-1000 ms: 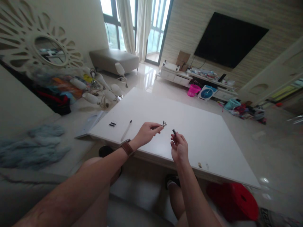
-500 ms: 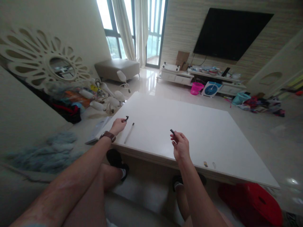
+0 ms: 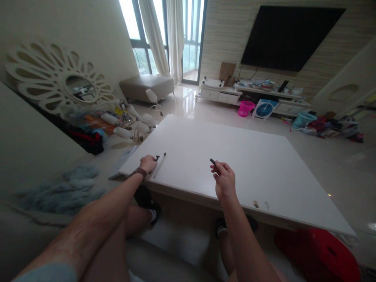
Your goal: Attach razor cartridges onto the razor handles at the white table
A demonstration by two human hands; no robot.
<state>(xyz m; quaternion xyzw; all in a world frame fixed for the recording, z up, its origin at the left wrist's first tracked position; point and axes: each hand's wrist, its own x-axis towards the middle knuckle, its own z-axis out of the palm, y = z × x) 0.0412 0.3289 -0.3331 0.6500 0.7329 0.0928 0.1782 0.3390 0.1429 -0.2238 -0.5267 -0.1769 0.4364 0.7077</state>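
Note:
My left hand [image 3: 148, 163], with a brown watch on its wrist, rests on the near left corner of the white table [image 3: 235, 156]. Its fingers are pinched on a small dark part [image 3: 157, 158], right beside a thin white rod [image 3: 160, 164] lying on the table. My right hand [image 3: 223, 179] hovers over the table's near edge, closed around a small black piece [image 3: 212, 161] that sticks out above the fingertips. Two tiny bits [image 3: 260, 204] lie near the front edge to the right.
A red plastic stool [image 3: 320, 254] stands under the table's right corner. Left of the table are white lamp parts [image 3: 132, 127], a flat booklet [image 3: 125, 160], a carved round mirror [image 3: 63, 88] and blue fluff [image 3: 58, 188]. A TV [image 3: 290, 35] hangs on the far wall.
My left hand swung from the table's middle to the left corner and came down next to the rod; the silver piece it held is gone, replaced by a dark part. My right hand barely moved.

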